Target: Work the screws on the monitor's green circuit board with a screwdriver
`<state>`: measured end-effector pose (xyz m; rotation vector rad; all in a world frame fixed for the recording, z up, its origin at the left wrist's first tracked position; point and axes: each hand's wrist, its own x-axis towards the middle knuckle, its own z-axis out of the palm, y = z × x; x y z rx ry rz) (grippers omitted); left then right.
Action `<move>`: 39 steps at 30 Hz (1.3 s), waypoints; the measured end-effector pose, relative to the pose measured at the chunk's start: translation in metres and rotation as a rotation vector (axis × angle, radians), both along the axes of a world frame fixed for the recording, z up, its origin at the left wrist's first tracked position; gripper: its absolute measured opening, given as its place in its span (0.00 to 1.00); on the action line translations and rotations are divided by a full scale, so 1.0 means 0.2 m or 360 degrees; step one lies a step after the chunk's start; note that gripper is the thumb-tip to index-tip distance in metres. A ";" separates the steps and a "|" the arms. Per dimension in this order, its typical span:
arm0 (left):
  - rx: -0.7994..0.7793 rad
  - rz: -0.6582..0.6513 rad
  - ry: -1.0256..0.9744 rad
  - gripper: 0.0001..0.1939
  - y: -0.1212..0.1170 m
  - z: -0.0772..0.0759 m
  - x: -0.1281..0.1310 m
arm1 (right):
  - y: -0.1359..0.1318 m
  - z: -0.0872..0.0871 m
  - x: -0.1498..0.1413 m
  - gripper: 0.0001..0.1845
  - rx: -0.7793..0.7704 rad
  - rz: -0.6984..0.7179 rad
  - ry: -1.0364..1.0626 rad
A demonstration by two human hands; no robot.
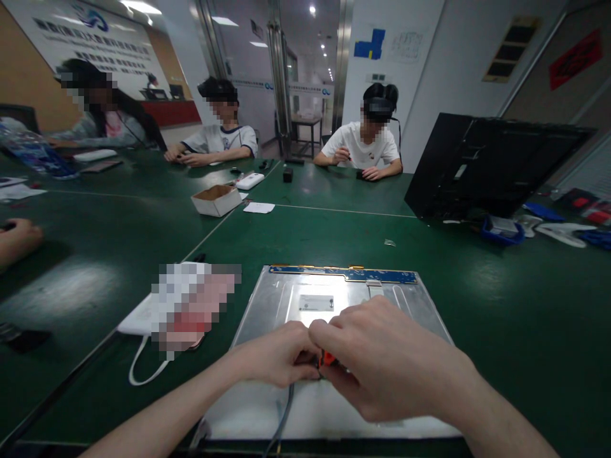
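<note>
A flat metal display panel [267, 299] lies on the table in front of me, back side up. A blue circuit board strip [382, 276] runs along its far edge, and a flat ribbon cable [375, 288] comes off that strip. Over the panel's middle, my left hand [286, 356] is closed in a pinch, with a grey cable [287, 407] hanging from it towards me. My right hand [377, 356] meets it there, fingers closed around a small orange-red thing [328, 358]. Fingers hide most of that thing, so its kind cannot be made out.
Left of the panel lie a white pouch [138, 318] with a strap and a blurred pink item [195, 312]. Farther off stand an open cardboard box [217, 200] and a black monitor [482, 165]. A blue tray [501, 232] sits beside the monitor. Several people sit around the green table [334, 235].
</note>
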<state>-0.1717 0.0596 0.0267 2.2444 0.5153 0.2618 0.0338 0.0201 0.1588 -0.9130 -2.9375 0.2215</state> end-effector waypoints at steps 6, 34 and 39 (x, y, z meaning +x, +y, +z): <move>-0.0033 0.0008 0.0023 0.04 0.00 -0.01 -0.01 | 0.00 0.04 0.03 0.03 -0.0036 -0.0030 0.0014; 0.0407 0.0777 0.0209 0.08 0.23 0.04 0.11 | 0.43 -0.60 0.68 0.13 -0.0636 -0.1175 0.1425; 0.0621 0.0765 0.0450 0.08 0.26 0.01 0.22 | 0.45 -0.67 0.66 0.20 -0.0829 -0.1173 0.1686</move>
